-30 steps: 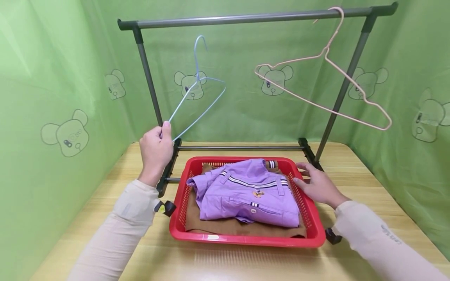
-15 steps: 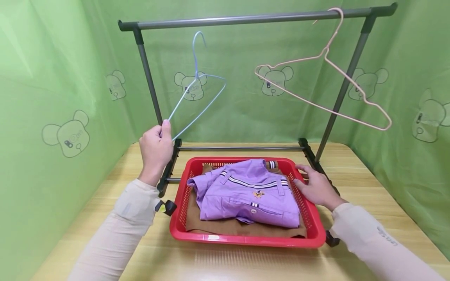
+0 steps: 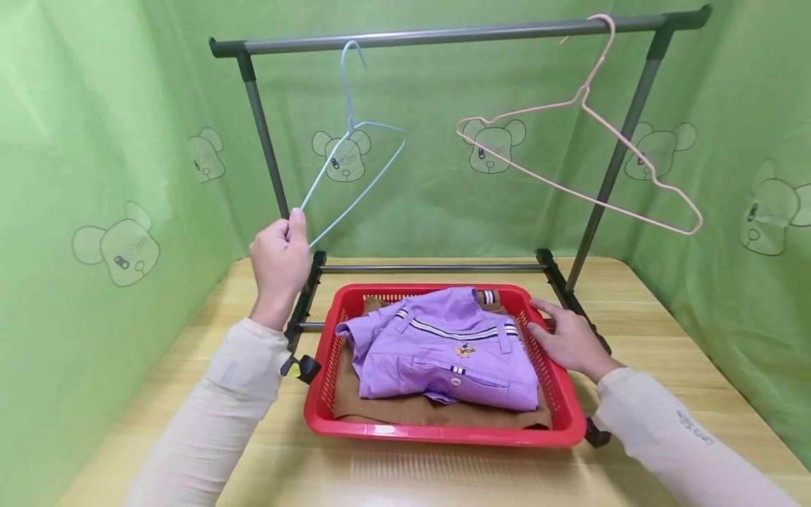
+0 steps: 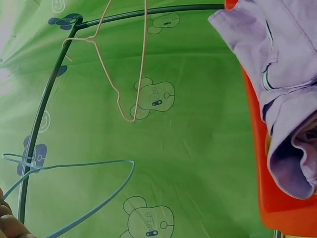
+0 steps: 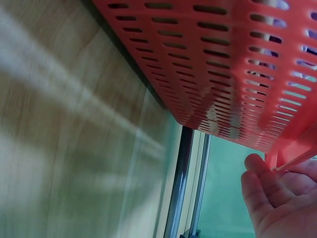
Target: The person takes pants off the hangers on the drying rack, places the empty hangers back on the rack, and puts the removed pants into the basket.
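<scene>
My left hand [image 3: 279, 262] grips the lower left corner of a light blue wire hanger [image 3: 323, 167], with the thumb along the wire. The hanger is tilted, and its hook overlaps the rack's top bar [image 3: 443, 34] in the head view. Also in the left wrist view, this blue hanger [image 4: 89, 164] has its hook end by the bar. My right hand [image 3: 573, 341] holds the right rim of a red plastic basket [image 3: 443, 433], thumb over the rim and fingers outside below it. In the basket, folded purple trousers [image 3: 443, 373] lie on a brown garment [image 3: 361, 405].
A pink wire hanger [image 3: 564, 186] hangs from the right part of the bar. The grey rack's feet [image 3: 557, 282] stand on the wooden table [image 3: 659, 338] behind and beside the basket. Green cloth [image 3: 424, 204] with bear prints encloses the back and sides.
My left hand has risen slightly, lifting the blue hanger so its hook moves up to the bar. My right hand has shifted only slightly at the basket's rim.
</scene>
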Demonstrator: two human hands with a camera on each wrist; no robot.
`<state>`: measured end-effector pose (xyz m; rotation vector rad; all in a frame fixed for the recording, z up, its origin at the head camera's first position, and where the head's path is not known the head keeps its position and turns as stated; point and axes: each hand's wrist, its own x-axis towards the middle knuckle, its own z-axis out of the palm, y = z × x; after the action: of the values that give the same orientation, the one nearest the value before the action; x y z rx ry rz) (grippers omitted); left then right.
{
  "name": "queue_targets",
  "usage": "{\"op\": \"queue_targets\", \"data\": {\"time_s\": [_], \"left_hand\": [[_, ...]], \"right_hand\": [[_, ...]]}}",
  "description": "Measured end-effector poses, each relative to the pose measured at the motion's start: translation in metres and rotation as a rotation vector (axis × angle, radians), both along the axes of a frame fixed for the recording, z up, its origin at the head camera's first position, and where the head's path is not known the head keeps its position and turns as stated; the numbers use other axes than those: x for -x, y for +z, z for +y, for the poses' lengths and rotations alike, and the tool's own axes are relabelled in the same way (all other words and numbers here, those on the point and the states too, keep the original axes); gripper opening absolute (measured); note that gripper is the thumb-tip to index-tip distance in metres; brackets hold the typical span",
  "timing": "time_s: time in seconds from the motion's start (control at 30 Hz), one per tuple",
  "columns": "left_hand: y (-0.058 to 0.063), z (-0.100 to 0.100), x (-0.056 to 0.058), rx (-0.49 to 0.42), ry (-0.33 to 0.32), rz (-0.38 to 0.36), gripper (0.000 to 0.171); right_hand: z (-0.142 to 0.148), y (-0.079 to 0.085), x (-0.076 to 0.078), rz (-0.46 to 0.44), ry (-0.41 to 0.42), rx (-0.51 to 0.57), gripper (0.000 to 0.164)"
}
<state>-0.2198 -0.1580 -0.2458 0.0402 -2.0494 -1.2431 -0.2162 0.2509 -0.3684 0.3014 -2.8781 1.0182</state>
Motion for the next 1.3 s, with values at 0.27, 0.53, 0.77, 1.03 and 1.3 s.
{"op": "queue_targets", "data": {"time_s": [0.27,0.53,0.77,1.03,1.3], "left_hand": [[0.006,-0.003,0.003,-0.023,0.009,-0.014,0.048],[0.012,-0.004,0.006,-0.037,-0.004,-0.031,0.048],[0.019,-0.001,0.009,-0.048,-0.018,-0.049,0.047],[0.025,0.003,0.012,-0.051,-0.003,-0.046,0.048],[0.031,0.006,0.014,-0.055,-0.004,-0.044,0.048]], "right_hand": [[0.001,-0.003,0.0,0.003,0.006,0.024,0.054],[0.002,-0.002,-0.001,0.006,0.0,0.03,0.054],[0.003,-0.003,-0.002,0.01,-0.001,0.037,0.053],[0.005,-0.006,-0.001,0.017,0.002,0.044,0.053],[0.005,-0.005,-0.001,0.003,0.005,0.061,0.054]]}}
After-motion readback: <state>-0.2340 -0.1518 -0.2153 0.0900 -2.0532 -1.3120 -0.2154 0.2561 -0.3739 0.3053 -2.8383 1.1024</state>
